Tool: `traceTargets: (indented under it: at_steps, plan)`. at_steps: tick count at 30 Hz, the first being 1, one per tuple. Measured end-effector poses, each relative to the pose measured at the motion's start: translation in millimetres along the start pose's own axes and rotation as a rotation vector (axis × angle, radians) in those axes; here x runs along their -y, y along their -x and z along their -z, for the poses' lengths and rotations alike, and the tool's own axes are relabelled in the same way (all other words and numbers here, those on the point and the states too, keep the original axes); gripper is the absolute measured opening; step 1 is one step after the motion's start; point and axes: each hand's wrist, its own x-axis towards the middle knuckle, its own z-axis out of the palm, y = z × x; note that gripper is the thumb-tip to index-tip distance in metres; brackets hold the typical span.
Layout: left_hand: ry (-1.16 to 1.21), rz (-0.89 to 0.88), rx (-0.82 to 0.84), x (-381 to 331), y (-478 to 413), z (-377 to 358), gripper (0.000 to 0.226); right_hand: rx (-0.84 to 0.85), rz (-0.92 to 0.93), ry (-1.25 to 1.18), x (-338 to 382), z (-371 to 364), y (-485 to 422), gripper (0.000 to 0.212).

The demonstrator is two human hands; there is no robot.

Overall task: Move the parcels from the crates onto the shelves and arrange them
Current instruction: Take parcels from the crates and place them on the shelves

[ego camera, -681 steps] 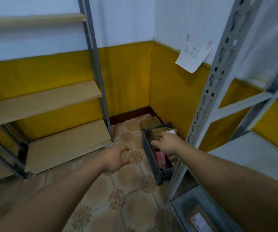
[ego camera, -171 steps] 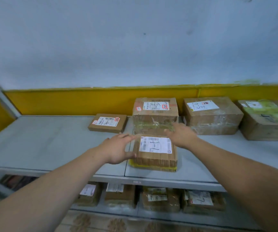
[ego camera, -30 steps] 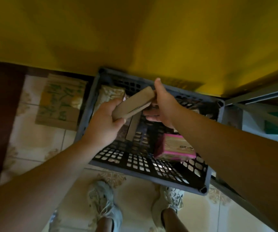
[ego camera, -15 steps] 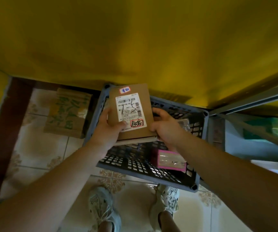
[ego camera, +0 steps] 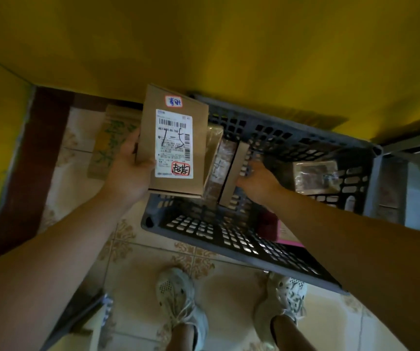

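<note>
- The left hand [ego camera: 128, 173] is gripping a flat cardboard parcel [ego camera: 176, 140] by its left edge, with the thumb lying on its face. It is holding the parcel label up over the left end of the crate [ego camera: 292, 140], probably so the handwritten "1-5" is showing which shelf spot it belongs to.
- The right hand [ego camera: 259, 181] is reaching down into the crate, right at a slim brown parcel [ego camera: 233, 173] that is standing on edge. Its fingertips are hidden, so I cannot tell whether it is closing on that parcel or only touching it.
- By my reading, one hand is carrying the first parcel so the other is free for a second pick.
- The crate is sitting on the tiled floor [ego camera: 229, 282] against the yellow wall.
- Inside, a plastic-wrapped parcel [ego camera: 215, 158] is leaning beside the slim one, and a clear-wrapped packet [ego camera: 315, 178] is lying to the right. A pink box [ego camera: 286, 233] is lying at the near side, partly under the right forearm.
- A flattened printed carton [ego camera: 112, 140] is lying on the floor left of the crate.
</note>
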Motion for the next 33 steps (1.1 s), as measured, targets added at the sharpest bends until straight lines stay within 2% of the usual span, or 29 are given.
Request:
traceTargets:
  at_steps: [4, 9, 12, 18, 22, 25, 33]
  plan:
    - [-0.101, -0.077, -0.055, 26, -9, -3, 0.059, -0.016, -0.080, 0.070, -16, -31, -41, 0.086]
    - [-0.141, -0.121, -0.063, 47, -17, -11, 0.065, -0.021, -0.157, 0.199, -27, -65, -77, 0.098]
    - [-0.133, -0.128, -0.096, 63, -23, -12, 0.064, -0.081, -0.156, 0.265, -38, -79, -87, 0.098]
    - [-0.148, -0.089, -0.098, 62, -17, -13, 0.064, -0.236, -0.138, 0.116, -44, -75, -80, 0.084]
    - [-0.098, -0.110, -0.059, 38, 2, -12, 0.059, -0.247, -0.148, 0.067, -39, -37, -40, 0.086]
    - [-0.051, -0.085, -0.075, 5, 26, -12, 0.061, -0.274, -0.075, -0.024, -23, 10, 9, 0.074]
    - [0.035, -0.060, -0.067, -142, 132, 5, 0.052, -0.308, 0.155, -0.279, 70, 134, 196, 0.056]
